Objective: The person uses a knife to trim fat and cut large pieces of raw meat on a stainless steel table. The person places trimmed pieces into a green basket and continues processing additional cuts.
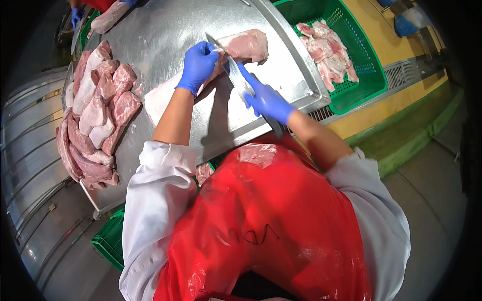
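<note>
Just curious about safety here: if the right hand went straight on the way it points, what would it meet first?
Beyond the knife it holds, the right hand would probably meet the meat, with the left hand close by; depth is hard to judge.

The meat (247, 45) is a long slab lying slantwise on the desk (165, 31) at the frame's upper centre, whitish toward its lower-left end and pinker at its upper-right end. The knife (234, 73) has a silver blade slanting across the meat, its tip toward the frame's upper left.
</note>
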Demonstrator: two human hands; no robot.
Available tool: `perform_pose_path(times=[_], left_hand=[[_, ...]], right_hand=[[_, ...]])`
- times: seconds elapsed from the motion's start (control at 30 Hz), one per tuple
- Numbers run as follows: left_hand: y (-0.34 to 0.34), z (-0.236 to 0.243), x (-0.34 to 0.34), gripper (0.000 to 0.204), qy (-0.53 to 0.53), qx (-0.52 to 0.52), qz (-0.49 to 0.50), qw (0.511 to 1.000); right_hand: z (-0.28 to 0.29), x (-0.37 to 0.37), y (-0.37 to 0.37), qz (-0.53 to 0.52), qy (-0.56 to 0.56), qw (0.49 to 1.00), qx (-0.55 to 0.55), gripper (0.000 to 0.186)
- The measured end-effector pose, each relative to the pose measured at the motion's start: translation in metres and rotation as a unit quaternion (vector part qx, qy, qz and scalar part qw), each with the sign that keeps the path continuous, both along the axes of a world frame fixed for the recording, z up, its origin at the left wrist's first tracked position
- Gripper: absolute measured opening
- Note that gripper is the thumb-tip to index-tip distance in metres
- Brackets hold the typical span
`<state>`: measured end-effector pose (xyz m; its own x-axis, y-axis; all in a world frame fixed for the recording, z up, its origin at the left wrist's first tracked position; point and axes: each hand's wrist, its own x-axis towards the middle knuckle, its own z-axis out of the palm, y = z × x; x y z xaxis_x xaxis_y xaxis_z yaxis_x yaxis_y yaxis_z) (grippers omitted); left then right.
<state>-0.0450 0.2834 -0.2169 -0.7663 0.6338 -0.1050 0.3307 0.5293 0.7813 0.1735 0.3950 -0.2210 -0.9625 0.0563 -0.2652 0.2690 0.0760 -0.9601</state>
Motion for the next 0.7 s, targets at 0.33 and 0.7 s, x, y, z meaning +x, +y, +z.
perform_pose_path(times=[0.33, 0.7], left_hand=[[-0.011, 0.005, -0.011, 0.011, -0.095, 0.144, 0.025, 0.985], [0.007, 0.019, 0.048, 0.009, 0.068, 0.311, 0.155, 0.935]], right_hand=[[0.005, -0.02, -0.025, -0.013, 0.014, 0.999, -0.028, 0.083], [-0.037, -0.047, -0.086, 0.032, 0.013, 0.999, 0.013, 0.049]])
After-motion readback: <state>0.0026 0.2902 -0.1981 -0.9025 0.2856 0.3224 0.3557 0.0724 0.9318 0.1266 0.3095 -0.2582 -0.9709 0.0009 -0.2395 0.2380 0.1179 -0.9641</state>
